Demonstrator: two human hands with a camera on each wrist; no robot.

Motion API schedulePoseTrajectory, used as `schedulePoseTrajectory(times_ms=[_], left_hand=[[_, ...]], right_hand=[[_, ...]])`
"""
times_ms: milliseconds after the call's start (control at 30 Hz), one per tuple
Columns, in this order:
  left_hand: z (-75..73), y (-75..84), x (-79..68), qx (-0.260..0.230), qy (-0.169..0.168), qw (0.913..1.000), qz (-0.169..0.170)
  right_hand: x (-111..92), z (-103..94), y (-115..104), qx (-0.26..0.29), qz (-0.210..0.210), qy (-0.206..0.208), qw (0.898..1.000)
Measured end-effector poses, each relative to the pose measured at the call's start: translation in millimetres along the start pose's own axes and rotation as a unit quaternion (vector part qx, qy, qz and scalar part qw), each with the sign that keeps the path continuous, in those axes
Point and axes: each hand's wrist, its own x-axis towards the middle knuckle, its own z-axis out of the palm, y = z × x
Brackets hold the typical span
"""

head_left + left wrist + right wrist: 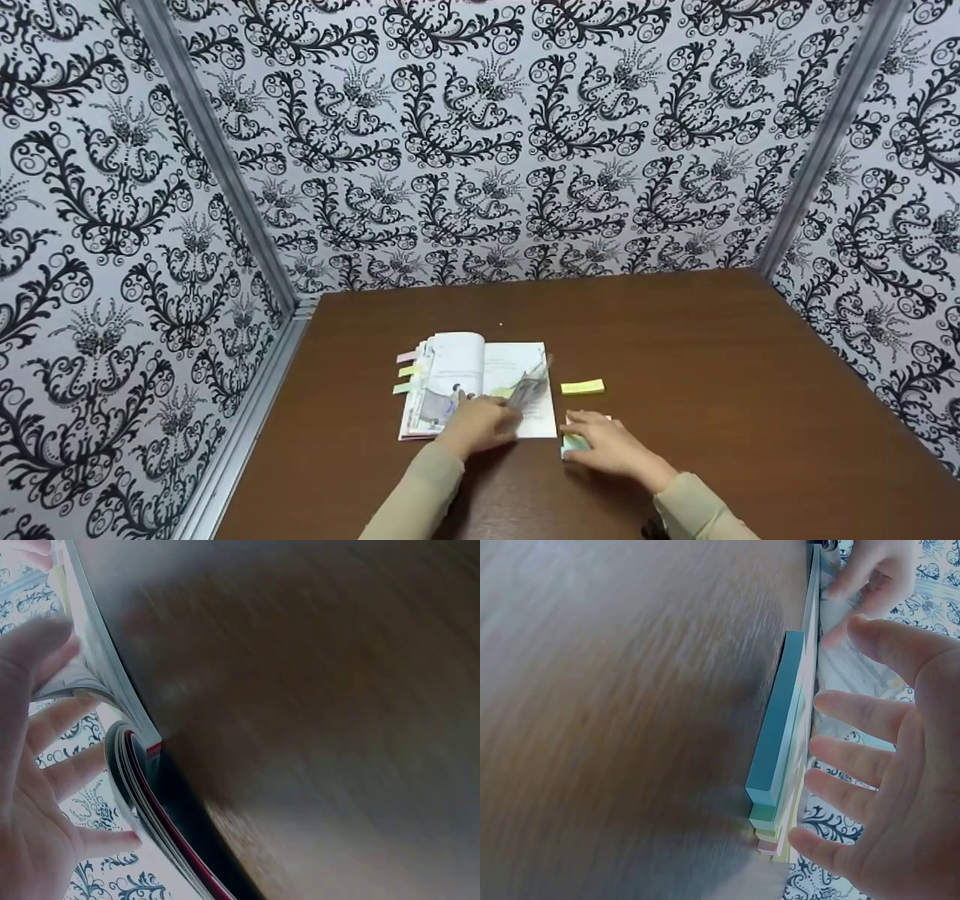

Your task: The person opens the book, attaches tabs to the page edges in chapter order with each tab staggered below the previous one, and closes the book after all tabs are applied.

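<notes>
An open picture book [536,424] lies on the table, with pink, yellow and green sticky tabs [409,371] along its left edge. My left hand [480,426] is over the book's lower middle, beside a blurred, raised page [529,384]. In the left wrist view the left hand's fingers [71,772] are spread beside the curved pages. My right hand [611,444] lies over a stack of coloured sticky notes [576,444], partly hiding it. The right wrist view shows the stack's blue end [776,727] next to loosely extended fingers [859,716].
A yellow sticky-note pad [582,387] lies right of the book, beyond my right hand. The brown table [675,345] runs back to walls [480,150] with a black-and-white scroll pattern. Grey metal posts [217,157] stand at the corners.
</notes>
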Motion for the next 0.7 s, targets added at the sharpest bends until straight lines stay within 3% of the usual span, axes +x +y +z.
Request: schedulePoseTrajectory(times_ms=[200,367,500,700], left_hand=[[-5.6,-1.3,-2.3,0.005,-0.019,0.9998,-0.003],[-4.1,-3.3,-3.1,-0.015,-0.009,0.9998,0.001],[-0.5,-1.2,-1.1,0.002,0.02,0.9998,-0.008],[2.7,8.1,4.9,0.026,0.073,0.9954,-0.056]], right_hand=[[0,-1.9,-2,-0.006,-0.008,0.003,1.0],[-1,-2.1,-2,-0.013,-0.011,0.007,1.0],[1,0.1,-5,-0.018,-0.021,0.005,1.0],[10,8.8,-19,-0.03,-0.042,-0.014,0.999]])
